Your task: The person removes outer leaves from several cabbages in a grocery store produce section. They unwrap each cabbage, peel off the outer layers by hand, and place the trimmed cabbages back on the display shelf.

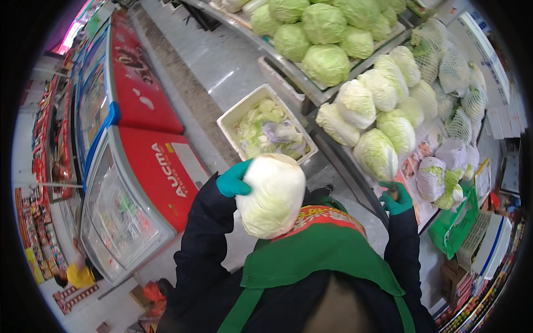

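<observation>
My left hand [235, 180], in a teal glove, holds a large napa cabbage [272, 197] in front of the green apron [320, 254], its pale base towards the top of the view. My right hand [396, 199], gloved alike, is closed round a small brown handle [393, 192] at the edge of the vegetable stand; what the handle belongs to cannot be made out. Just beyond that hand lie several napa cabbages [375, 154] piled on the stand. A white foam box [225, 120] with loose cabbage leaves [270, 129] stands on the floor beyond the held cabbage.
Round green cabbages [327, 64] fill a raised tray at the top. Net-wrapped vegetables [454, 75] and wrapped cabbages [432, 175] lie to the right, near a green plastic basket [454, 224]. Red chest freezers [154, 166] line the left. A person in yellow [80, 275] is at lower left.
</observation>
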Available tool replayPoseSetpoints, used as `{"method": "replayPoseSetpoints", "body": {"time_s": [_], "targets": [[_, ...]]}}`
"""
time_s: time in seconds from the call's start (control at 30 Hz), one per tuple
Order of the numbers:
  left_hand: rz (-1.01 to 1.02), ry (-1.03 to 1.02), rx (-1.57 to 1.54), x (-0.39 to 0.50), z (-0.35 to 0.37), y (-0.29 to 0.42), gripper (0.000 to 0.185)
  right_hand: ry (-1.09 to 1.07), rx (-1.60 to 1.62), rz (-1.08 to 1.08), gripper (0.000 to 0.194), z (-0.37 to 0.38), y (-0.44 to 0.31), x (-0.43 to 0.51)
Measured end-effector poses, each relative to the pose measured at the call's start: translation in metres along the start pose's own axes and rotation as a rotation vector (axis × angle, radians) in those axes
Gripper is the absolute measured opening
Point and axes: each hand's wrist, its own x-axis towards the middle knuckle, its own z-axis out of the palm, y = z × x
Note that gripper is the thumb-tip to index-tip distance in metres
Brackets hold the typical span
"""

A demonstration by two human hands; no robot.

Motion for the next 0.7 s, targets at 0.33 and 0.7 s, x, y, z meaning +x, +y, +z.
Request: {"method": "replayPoseSetpoints", "body": {"time_s": [0.33,0.7], "targets": [[0.047,0.090,0.086,-0.073,0.008,-0.017,0.091,-0.672,-0.605,-0.566,0.017,0.176,-0.169,-0.013],[0.081,0.377,0.326,-0.128,0.035,0.002,0.087,-0.841,-0.773,-0.511,0.018,0.231,-0.204,-0.032]]}}
